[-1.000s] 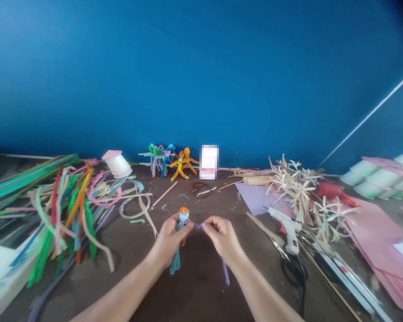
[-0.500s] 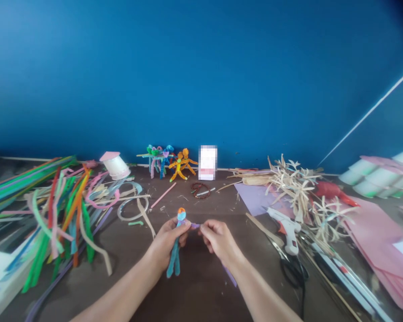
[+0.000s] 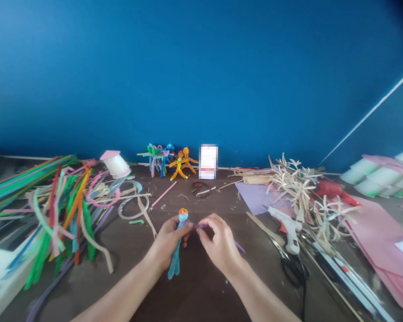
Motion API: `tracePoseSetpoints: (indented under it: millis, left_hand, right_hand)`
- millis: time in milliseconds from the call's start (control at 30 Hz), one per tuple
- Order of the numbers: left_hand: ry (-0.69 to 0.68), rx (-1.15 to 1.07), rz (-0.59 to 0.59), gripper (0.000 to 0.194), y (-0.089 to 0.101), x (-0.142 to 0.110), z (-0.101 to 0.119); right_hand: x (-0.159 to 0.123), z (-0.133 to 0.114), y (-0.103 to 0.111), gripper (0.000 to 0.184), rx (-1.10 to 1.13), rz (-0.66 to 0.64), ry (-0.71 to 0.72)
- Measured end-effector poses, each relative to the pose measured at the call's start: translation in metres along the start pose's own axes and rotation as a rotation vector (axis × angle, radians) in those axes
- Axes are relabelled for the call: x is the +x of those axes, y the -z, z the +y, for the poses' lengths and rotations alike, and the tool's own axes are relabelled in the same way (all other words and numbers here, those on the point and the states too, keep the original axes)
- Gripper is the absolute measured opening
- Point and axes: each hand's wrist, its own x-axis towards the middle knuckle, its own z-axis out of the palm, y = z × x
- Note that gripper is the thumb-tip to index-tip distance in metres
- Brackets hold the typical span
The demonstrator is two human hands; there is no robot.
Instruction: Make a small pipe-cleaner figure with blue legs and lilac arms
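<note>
My left hand [image 3: 168,243] is closed around a light-blue pipe-cleaner figure [image 3: 175,261] with an orange and blue head [image 3: 183,215]; its legs hang below my fingers. My right hand [image 3: 218,243] pinches a purple pipe cleaner [image 3: 239,247] just below the figure's head; the strand's free end sticks out to the right past my knuckles. Both hands hover low over the dark brown table [image 3: 195,286].
A heap of coloured pipe cleaners [image 3: 63,210] lies at the left. Finished pipe-cleaner figures [image 3: 169,162] stand by the blue wall, beside a white spool [image 3: 116,164]. A glue gun [image 3: 287,226], black scissors [image 3: 293,268], dried husk strips [image 3: 298,188] and pink paper [image 3: 383,241] crowd the right.
My right hand has turned the purple pipe cleaner, so its free end now points right of my hand instead of hanging below it. My left hand keeps its hold on the figure.
</note>
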Motion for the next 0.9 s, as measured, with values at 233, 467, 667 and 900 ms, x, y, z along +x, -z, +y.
tracePoseSetpoints:
  millis: [233,467,667,900]
  left_hand:
    - [-0.003,0.065,-0.046,0.023,-0.002,-0.004,0.008]
    - [0.024,0.08,-0.179,0.021,0.004,-0.001,0.008]
    - [0.152,-0.046,-0.12,0.021,0.004,0.001,0.009]
    - [0.178,-0.089,-0.073,0.019,0.003,0.0,0.012]
  right_hand:
    - [0.005,0.002,0.002,0.01,0.288,-0.09,-0.235]
    - [0.008,0.006,0.003,0.008,0.762,-0.265,-0.542]
    - [0.01,0.006,0.006,0.012,0.76,-0.279,-0.535]
    - [0.01,0.014,0.003,0.008,0.504,-0.089,-0.318]
